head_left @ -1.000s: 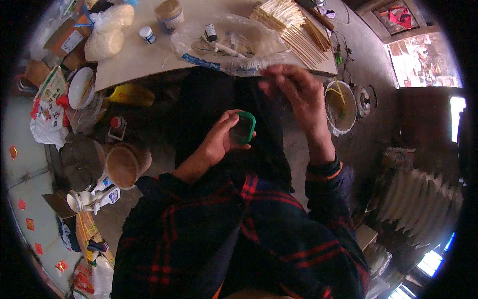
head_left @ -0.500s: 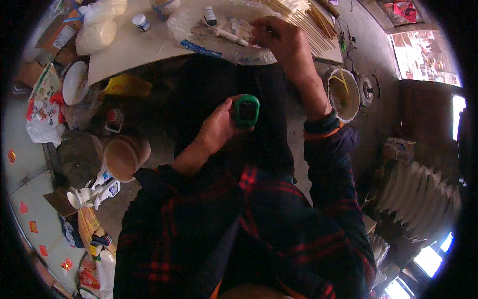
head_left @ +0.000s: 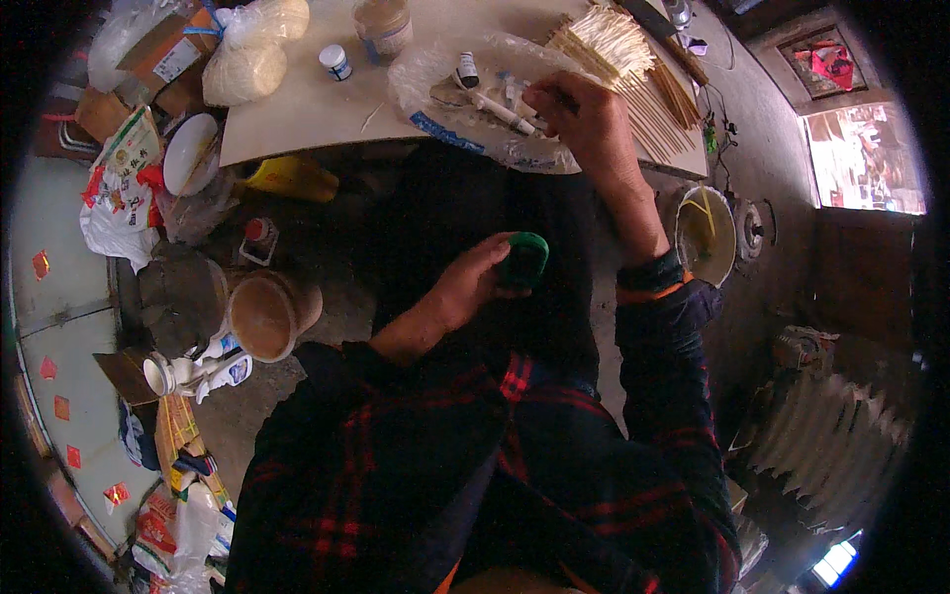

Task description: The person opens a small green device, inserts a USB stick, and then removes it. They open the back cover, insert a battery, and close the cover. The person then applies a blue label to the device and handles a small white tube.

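My left hand [head_left: 465, 284] is wrapped round a small green, rounded object with a dark middle [head_left: 524, 260], held above my lap. Its exact kind does not show. My right hand [head_left: 591, 117] hovers at the right side of a clear plastic bag [head_left: 421, 87] spread on the table, its fingers bent together in a pinch. Whatever sits between those fingertips is too small to make out. On the bag lie a white tube-like stick [head_left: 507, 112] and a small bottle with a dark label [head_left: 467, 69].
The pale table [head_left: 287, 114] carries a bundle of thin wooden sticks [head_left: 658, 109], a white-lidded jar [head_left: 335, 62], a tub [head_left: 383, 28] and a bagged pale bundle [head_left: 247, 74]. Buckets [head_left: 265, 315] stand to my left; a pale bucket [head_left: 705, 236] is at the right.
The whole view has shifted, so the table sits lower and further right. The green object has tilted in my left hand. My right hand stays pinched over the bag's right side.
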### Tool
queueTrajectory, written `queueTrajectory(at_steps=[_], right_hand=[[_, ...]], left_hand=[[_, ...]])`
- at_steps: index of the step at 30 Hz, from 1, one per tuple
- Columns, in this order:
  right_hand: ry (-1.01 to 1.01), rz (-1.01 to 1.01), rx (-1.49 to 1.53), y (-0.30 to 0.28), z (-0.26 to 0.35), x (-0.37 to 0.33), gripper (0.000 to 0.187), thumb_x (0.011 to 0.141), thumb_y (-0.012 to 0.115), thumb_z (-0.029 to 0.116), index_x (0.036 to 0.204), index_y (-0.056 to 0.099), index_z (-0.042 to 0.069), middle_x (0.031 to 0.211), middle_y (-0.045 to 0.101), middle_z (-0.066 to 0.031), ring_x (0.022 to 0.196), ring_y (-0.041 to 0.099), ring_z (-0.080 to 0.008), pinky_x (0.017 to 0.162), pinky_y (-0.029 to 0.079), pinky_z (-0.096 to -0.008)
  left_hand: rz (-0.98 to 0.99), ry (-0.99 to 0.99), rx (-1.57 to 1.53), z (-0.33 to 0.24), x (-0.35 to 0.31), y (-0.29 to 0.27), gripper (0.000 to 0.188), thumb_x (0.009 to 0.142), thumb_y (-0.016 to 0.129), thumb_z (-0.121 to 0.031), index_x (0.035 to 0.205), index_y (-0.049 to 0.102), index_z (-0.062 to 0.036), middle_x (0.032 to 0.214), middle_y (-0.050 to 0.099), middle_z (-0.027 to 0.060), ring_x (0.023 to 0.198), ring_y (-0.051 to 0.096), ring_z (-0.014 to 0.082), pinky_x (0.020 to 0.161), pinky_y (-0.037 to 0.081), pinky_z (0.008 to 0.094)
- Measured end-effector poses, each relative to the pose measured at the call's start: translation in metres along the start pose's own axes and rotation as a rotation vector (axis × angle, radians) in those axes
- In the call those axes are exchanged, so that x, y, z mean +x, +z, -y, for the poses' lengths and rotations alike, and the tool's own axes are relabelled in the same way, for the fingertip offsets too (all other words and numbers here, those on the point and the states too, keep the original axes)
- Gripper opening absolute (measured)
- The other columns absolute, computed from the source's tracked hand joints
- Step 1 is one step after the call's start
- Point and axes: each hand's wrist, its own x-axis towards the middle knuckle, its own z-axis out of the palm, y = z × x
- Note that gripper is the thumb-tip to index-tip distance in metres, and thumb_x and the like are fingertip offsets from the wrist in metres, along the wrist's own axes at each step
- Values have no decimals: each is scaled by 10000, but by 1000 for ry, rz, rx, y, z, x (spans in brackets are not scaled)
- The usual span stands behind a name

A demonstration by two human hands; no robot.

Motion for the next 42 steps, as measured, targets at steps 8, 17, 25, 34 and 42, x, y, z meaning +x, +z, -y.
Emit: queueTrajectory(at_steps=[8, 17, 25, 34, 42], right_hand=[[-147, 80, -187, 12, -26, 14, 180, 864, 621, 204, 916, 665, 37, 751, 648, -142, 679, 635, -297, 627, 495, -362], [-134, 214, -476, 40, -56, 49, 204, 868, 579, 205, 952, 683, 51, 888, 670, -173, 842, 635, -364, 761, 502, -421], [21, 242, -591, 84, -35, 86, 436, 790, 605, 449, 1052, 683, 110, 1006, 675, -156, 934, 642, -331, 813, 505, -427], [-40, 256, -586, 83, -33, 87, 435, 824, 572, 433, 1079, 669, 94, 1007, 674, -161, 966, 635, -340, 820, 500, -443], [-227, 236, -405, 33, 8, 34, 264, 910, 557, 215, 1102, 640, 55, 1010, 651, -180, 883, 639, -342, 763, 516, -403]], left_hand=[[-142, 22, 211, -10, -8, 22, 469, 963, 477, -255, 1403, 364, -138, 1331, 457, 69, 1214, 464, 217, 965, 457, 436], [-126, 297, 743, -21, -15, 20, 525, 945, 490, -186, 1429, 309, -92, 1416, 360, 157, 1297, 385, 285, 1075, 309, 373], [-167, 608, 1249, -23, -9, 17, 556, 904, 527, -133, 1416, 324, -61, 1484, 269, 183, 1366, 287, 346, 1108, 265, 403], [-238, 664, 1570, -27, -16, 34, 514, 893, 522, -142, 1378, 385, -41, 1481, 272, 208, 1348, 308, 381, 1094, 296, 425], [-660, 1225, 1046, -158, -1, -58, 457, 918, 539, -98, 1343, 409, 9, 1357, 471, 161, 1272, 427, 257, 1076, 309, 378]])
